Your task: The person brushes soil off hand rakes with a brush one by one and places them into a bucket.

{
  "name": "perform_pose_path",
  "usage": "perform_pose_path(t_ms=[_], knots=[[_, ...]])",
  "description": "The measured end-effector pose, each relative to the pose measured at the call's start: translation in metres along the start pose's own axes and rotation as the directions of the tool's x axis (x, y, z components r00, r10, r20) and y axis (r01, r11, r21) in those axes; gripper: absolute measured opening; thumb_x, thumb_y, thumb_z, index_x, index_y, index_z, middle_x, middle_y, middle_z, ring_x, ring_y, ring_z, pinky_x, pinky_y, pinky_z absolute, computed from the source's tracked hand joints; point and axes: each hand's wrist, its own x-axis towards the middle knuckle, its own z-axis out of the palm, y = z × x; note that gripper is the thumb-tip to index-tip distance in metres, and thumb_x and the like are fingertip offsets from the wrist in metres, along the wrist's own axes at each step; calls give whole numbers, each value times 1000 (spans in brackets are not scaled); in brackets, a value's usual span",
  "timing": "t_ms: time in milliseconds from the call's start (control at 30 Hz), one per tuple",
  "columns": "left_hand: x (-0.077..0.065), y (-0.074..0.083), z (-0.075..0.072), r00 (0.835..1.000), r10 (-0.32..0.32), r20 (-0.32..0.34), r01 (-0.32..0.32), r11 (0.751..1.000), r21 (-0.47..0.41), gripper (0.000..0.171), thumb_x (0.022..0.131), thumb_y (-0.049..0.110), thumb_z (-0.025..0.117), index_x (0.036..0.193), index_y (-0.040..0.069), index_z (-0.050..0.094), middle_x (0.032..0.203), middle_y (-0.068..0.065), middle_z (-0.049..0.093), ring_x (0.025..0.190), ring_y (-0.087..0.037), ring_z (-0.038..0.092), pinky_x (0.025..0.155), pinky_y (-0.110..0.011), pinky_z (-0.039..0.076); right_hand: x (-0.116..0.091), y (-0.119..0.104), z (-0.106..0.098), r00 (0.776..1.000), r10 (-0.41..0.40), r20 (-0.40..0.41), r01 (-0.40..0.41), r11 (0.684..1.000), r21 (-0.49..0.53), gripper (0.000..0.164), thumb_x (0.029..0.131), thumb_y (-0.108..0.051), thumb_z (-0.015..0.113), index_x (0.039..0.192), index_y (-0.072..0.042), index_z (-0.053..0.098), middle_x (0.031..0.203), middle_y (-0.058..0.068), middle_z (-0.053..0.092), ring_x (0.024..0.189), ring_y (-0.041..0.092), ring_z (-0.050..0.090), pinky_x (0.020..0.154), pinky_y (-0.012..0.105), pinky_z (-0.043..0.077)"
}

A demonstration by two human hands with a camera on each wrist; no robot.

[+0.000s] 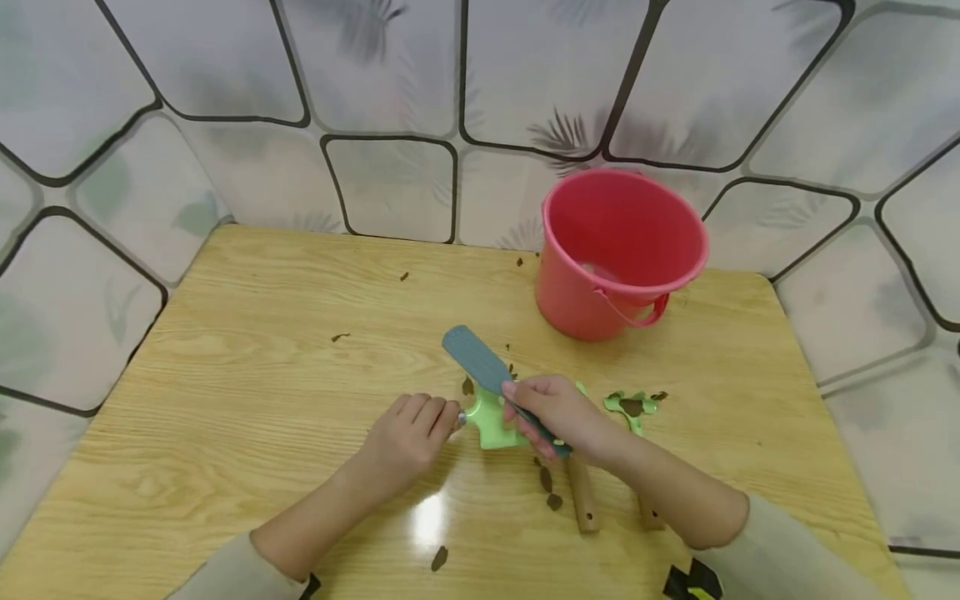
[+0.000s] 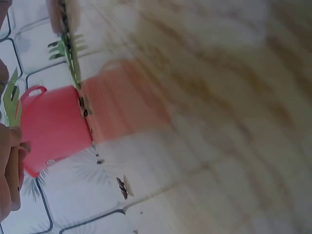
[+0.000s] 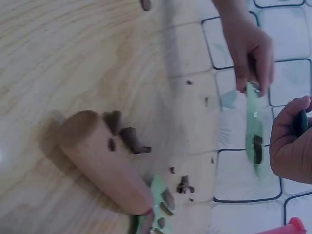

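My left hand (image 1: 411,433) grips the handle of a small garden tool with a light green head (image 1: 491,421), the handle mostly hidden by the fingers. Brown bits cling to that green head (image 3: 253,131) in the right wrist view. In my right hand (image 1: 558,412) is a flat, grey-blue strip-like tool (image 1: 476,358) with a rounded end, which slants over the green head in the head view. Under the right wrist lie two more garden tools, one showing its wooden handle (image 1: 582,496), the other its green pronged head (image 1: 632,406) with brown bits on it.
A pink bucket (image 1: 570,292) with a handle stands at the back right of the wooden table (image 1: 262,400). Brown bits (image 1: 439,558) are scattered over the tabletop. Behind the table rises a patterned wall covering (image 1: 390,187).
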Motion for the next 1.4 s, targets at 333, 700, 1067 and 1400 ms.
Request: perform_pose_path(t_ms=[333,700,1067,1400], knots=[[-4,-12,-7,997,-74,22,74,997,-5,34,103,16,38,91,-4,63,77,-10,62,66,-19,60,55,-25,53,-43,-2,-27,996,-48,71,51,998,-36,41,99,-34,47,82,3,55,50,-2,47,35,7,41,33,21,36],[-10,-22,-14,991,-136,-12,136,990,-28,34,103,14,39,89,-6,63,76,-13,63,65,-23,60,56,-29,54,-72,19,-73,978,-46,202,62,995,-73,46,103,-24,39,90,19,47,53,-6,46,35,4,38,30,21,35],[9,-21,-16,985,-50,-162,44,998,-36,34,102,16,42,86,-5,63,73,-10,61,62,-20,58,51,-27,52,-61,30,-59,965,-72,252,94,993,-75,46,102,-22,42,89,22,47,49,1,41,35,2,39,29,19,35],[6,-15,-21,986,-41,-163,28,997,-78,33,101,12,42,86,-6,65,75,-11,63,63,-20,58,54,-26,53,-41,32,-27,995,-71,72,79,989,-125,49,100,-32,47,83,14,53,49,-3,46,34,3,39,32,17,34]])
